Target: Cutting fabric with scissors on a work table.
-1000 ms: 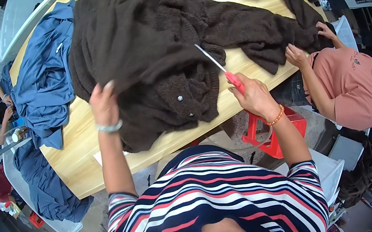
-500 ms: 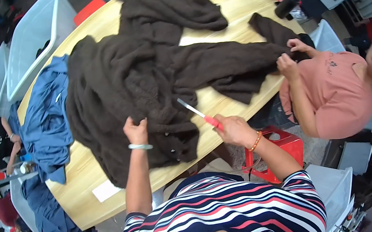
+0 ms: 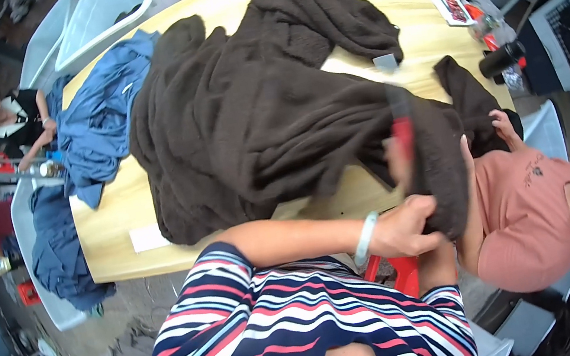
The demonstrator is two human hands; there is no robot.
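Observation:
A dark brown fleece garment lies spread and rumpled across the table. One long part of it hangs over the near right edge. My left hand, with a pale bangle on the wrist, is closed on the end of that hanging part. Just above, my right hand is smeared by motion and partly hidden behind the cloth. It grips a red-handled tool pointing away from me; its blade is too blurred to make out. My left forearm crosses in front of my body.
Blue cloth is heaped at the table's left end. A co-worker in a pink shirt sits close on the right, hands at brown cloth. A black bottle stands at the table's right end; a red stool is below my hands.
My left hand has moved right, from above the garment's middle to its hanging part. The red-handled tool, in my right hand, has swung up and right. The view has shifted too.

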